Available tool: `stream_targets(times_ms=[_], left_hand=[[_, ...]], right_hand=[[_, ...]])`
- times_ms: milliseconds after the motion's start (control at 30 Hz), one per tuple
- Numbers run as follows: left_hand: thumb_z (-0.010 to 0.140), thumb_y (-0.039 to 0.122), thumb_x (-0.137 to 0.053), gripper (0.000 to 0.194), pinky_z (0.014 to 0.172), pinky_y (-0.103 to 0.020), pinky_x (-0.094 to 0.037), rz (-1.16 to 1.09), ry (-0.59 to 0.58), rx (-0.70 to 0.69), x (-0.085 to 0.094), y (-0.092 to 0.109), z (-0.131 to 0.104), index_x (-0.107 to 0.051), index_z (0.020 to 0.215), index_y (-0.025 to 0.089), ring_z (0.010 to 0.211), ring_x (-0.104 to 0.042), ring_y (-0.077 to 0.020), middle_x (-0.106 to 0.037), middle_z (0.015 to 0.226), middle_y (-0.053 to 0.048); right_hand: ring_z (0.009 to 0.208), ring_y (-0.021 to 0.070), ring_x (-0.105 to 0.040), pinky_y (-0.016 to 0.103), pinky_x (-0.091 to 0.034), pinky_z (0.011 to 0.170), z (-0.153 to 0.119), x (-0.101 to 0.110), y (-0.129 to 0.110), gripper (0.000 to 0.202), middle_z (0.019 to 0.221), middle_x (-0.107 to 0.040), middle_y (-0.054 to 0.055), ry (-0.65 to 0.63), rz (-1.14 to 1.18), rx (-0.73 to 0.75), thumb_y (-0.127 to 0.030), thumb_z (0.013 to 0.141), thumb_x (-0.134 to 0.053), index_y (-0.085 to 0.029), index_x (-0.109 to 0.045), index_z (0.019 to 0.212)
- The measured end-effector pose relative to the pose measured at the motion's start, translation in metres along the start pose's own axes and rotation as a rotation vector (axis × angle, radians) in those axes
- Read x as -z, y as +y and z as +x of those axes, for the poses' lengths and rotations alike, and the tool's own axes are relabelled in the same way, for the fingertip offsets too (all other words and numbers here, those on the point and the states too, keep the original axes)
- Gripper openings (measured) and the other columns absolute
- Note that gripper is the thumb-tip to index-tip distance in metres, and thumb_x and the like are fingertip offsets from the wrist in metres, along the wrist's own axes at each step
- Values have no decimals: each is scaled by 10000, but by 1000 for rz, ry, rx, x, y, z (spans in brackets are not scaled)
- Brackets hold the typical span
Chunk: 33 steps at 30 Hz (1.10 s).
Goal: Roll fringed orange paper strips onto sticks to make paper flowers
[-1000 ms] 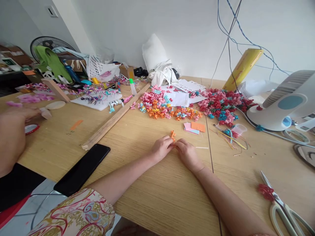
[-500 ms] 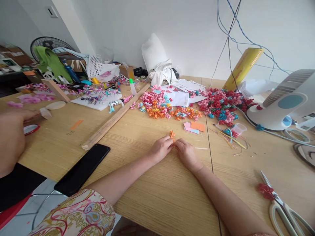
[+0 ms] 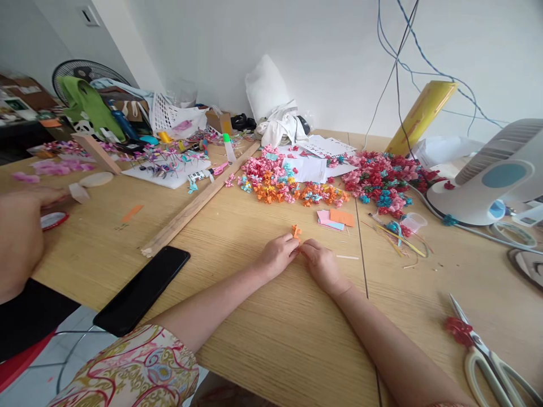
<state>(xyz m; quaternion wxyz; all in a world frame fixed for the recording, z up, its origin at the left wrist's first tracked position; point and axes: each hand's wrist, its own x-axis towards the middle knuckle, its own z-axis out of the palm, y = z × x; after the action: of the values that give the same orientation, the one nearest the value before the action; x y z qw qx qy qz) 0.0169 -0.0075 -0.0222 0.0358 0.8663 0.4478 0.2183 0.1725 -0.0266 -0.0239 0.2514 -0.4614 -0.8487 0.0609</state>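
Observation:
An orange paper flower (image 3: pixel 296 231) stands up from the fingertips of my left hand (image 3: pixel 278 255), which is closed on its lower part. Right beside it, my right hand (image 3: pixel 322 264) is closed in a pinch, its fingertips meeting the left ones just below the flower. What the right fingers pinch is hidden. A thin white strip (image 3: pixel 348 257) lies to the right of my right hand. Beyond the hands rest small pink, blue and orange paper pieces (image 3: pixel 341 217). Behind these is a heap of orange, pink and blue paper flowers (image 3: pixel 271 189).
A wooden bar (image 3: pixel 199 203) and a black phone (image 3: pixel 142 291) lie to the left. White-handled scissors (image 3: pixel 481 345) with a red flower lie at right, in front of a white fan-like appliance (image 3: pixel 487 175). Another person's hand (image 3: pixel 25 237) is at far left, near a red-rimmed round item.
My hands stay together at the orange paper flower, with only a slight shift of the right fingers. The view has moved a little.

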Motion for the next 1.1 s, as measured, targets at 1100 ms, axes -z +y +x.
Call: stream_targets(times_ms=[1100], left_hand=[[778, 154, -507, 76, 585, -195, -364, -20, -7, 16, 2, 4, 1, -552, 717, 164, 670, -511, -110, -522, 710, -3]], right_hand=[[750, 107, -555, 190, -409, 663, 1, -1, -2, 188, 853, -566, 24, 35, 97, -84, -124, 827, -402, -199, -574, 848]])
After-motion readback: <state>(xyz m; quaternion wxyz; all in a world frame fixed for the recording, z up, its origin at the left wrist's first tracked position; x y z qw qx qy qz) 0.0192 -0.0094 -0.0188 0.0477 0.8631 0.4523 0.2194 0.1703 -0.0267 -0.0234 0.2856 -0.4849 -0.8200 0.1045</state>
